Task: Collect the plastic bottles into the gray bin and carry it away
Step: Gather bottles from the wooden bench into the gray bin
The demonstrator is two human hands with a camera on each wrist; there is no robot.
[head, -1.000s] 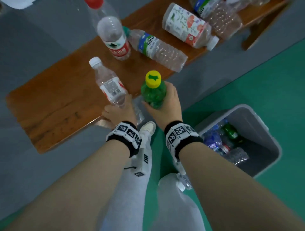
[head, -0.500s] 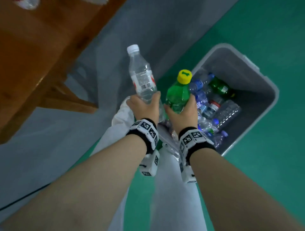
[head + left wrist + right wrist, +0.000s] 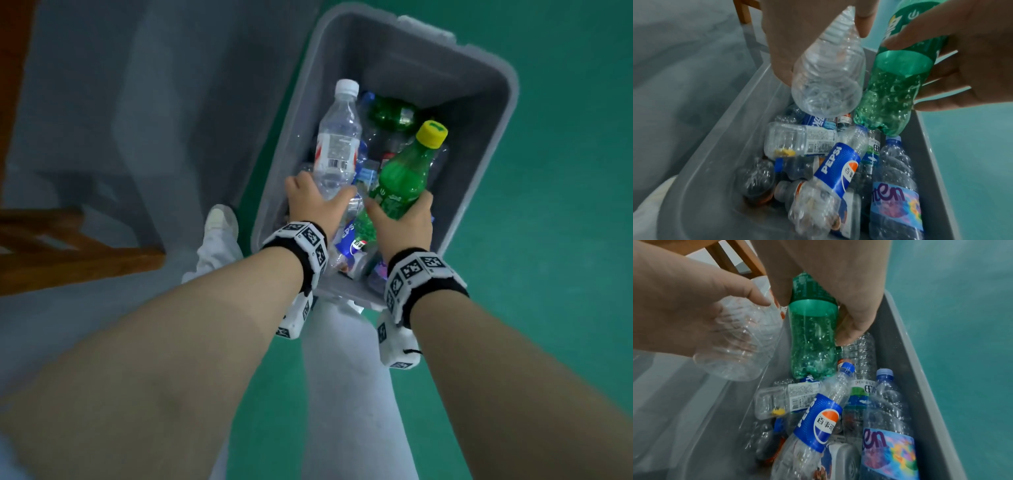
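Below both hands lay the gray bin; left hand gripped the clear bottle, right hand the green bottle (both unreleased), so letting go seemed next

In my left hand I hold a clear bottle of thin, glossy, ribbed plastic with a smooth white cap and a printed paper-like label, and just beside that grip my right hand holds a green bottle of shiny translucent plastic, dimpled toward its base, with a matt yellow cap. Below both grips, the gray bin looks like smooth, matt plastic, and the bottles heaped in it are crinkled, glossy clear plastic, among them a Pepsi bottle with a slick blue film label. Off to the left of my grips, a brown leg frame looks like wood with a smooth finish.
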